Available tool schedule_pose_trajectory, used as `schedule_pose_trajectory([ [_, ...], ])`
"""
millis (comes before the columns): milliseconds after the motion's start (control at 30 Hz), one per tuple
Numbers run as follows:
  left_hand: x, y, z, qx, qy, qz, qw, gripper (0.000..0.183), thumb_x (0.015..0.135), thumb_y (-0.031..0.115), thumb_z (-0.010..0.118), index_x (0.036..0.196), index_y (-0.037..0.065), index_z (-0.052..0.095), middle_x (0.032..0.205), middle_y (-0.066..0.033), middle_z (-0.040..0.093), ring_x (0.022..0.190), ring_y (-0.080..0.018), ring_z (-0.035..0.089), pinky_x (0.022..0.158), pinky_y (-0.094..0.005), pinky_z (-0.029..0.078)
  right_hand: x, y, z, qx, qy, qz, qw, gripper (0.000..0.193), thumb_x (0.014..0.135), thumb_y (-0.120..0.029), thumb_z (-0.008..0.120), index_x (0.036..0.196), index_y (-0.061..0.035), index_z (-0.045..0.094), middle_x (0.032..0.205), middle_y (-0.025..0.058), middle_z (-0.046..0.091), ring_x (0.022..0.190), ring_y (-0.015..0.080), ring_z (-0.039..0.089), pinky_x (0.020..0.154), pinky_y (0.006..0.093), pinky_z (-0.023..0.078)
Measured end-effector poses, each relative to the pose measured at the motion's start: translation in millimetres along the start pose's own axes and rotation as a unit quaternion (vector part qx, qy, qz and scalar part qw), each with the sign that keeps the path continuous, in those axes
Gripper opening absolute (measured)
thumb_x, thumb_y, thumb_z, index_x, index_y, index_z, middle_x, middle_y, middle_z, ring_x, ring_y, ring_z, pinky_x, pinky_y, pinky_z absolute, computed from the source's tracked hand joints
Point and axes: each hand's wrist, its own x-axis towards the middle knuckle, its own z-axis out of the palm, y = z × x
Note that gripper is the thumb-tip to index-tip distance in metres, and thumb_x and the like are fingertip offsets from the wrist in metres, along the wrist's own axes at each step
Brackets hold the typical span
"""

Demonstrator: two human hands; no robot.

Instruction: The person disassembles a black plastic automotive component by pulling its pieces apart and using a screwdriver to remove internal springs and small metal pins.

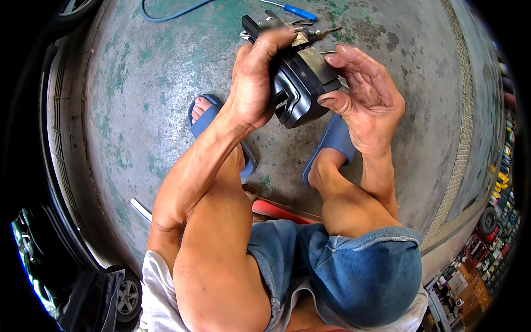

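Note:
A glossy black plastic housing (303, 94) is held up between my hands above the floor, in front of my knees. A dull silver metal plate (317, 64) is set along its upper right side. My left hand (250, 83) is wrapped round the housing's left side, thumb stretched along the top; its other fingers are hidden behind the part. My right hand (369, 102) cups the right end with curled fingers. Its thumb tip meets the housing's edge, and its fingertips are close to the metal plate. A thin metal piece shows by those fingertips, too small to make out.
Beyond the housing, a blue-handled screwdriver (300, 12) and other metal tools lie on the worn concrete floor (149, 105). A blue hose (174, 15) curves at the far left. Cars with a wheel (128, 299) stand left; cluttered shelves (487, 260) stand right. A red object (282, 211) lies beneath me.

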Motion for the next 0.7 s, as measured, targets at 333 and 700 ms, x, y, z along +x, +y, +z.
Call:
schedule_pose_trajectory([
  [333, -2.7, 5.9, 8.0, 0.005, -0.024, 0.027, 0.999, 0.057, 0.102, 0.050, 0.047, 0.120, -0.002, 0.060, 0.104, -0.0160, 0.070, 0.093, -0.0232, 0.071, 0.086, -0.0366, 0.059, -6.0, 1.2, 1.3, -0.004, 0.013, -0.014, 1.000, 0.060, 0.070, -0.002, 0.088, 0.125, 0.0052, 0.063, 0.119, 0.0137, 0.068, 0.114, 0.0228, 0.064, 0.101, 0.0366, 0.052],
  [700, -3.6, 6.5, 7.7, 0.025, -0.035, 0.009, 0.999, 0.056, 0.102, 0.049, 0.046, 0.120, -0.002, 0.061, 0.101, -0.0142, 0.070, 0.086, -0.0206, 0.071, 0.081, -0.0354, 0.060, -7.2, -3.6, -1.3, -0.073, -0.019, -0.030, 0.997, 0.062, 0.067, -0.013, 0.091, 0.123, 0.0032, 0.067, 0.117, 0.0143, 0.069, 0.112, 0.0249, 0.064, 0.098, 0.0362, 0.051],
])
